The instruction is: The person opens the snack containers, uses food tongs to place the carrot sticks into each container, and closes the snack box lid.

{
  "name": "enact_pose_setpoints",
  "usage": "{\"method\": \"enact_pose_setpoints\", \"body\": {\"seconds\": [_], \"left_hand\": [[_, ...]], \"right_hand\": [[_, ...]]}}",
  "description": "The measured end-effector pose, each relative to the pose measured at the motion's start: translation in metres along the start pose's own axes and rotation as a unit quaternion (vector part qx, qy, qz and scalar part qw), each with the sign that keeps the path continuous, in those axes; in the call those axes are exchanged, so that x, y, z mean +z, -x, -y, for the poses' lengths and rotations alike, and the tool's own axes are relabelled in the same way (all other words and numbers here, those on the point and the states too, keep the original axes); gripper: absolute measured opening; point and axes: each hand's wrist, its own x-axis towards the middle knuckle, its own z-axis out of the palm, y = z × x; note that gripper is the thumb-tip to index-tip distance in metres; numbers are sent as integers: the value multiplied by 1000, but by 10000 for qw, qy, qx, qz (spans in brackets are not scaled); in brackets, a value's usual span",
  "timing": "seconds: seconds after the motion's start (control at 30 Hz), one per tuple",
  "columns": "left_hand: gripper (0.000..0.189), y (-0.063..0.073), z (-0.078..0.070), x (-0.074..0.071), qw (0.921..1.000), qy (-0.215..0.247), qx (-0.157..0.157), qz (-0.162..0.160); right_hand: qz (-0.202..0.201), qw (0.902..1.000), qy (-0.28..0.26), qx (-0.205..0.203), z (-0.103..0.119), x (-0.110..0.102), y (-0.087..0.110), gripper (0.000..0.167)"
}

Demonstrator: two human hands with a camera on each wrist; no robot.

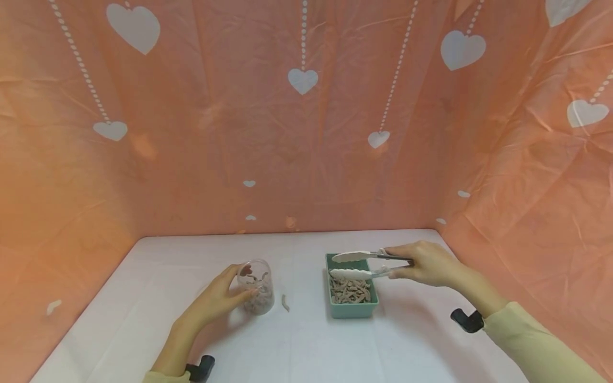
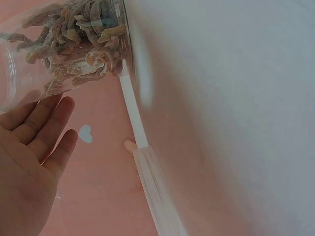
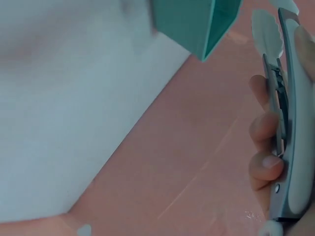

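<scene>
A person's left hand grasps a clear jar standing upright on a white counter, thumb on the near side and fingers wrapped around the far side, as the right hand grips a pair of tongs over a green tray. The jar, on the left half of the counter, holds a clump of brownish strips gathered toward its base, with at least one piece reaching up toward the mouth. The rectangular tray sits to the jar's right, well apart from it, with more strips heaped inside. The tongs' white, scalloped tips are spread apart above the far half of the tray; whether they touch the pile cannot be told from this angle. In the right wrist view, fingers curl around one side of the grey-and-white handle. A single loose strip lies on the counter between jar and tray, just beside the jar. Pale sleeves and black wrist-worn devices show on both arms. Orange cloth printed with white hearts hangs behind and along the sides.
</scene>
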Motion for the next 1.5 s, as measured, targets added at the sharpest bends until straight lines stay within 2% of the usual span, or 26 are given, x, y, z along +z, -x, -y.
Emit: {"method": "enact_pose_setpoints", "body": {"seconds": [0.27,0.57,0.97,1.27,1.5], "left_hand": [[73,-1,2,0,10000,59,-28,13],[71,-1,2,0,9999,73,74,-17],[70,-2,5,0,9998,13,171,-60],[72,-2,4,1,10000,58,17,10],[72,-1,5,0,10000,-2,49,-8]], "right_hand": [[737,9971,178,-77,0,-5,-8,56],[1481,9889,65,-52,2,-9,-21,62],[1932,9807,265,126,18,1,-41,66],[2342,9704,472,359,30,-5,-51,64],[2502,9653,578,479,37,-6,-58,59]]}}
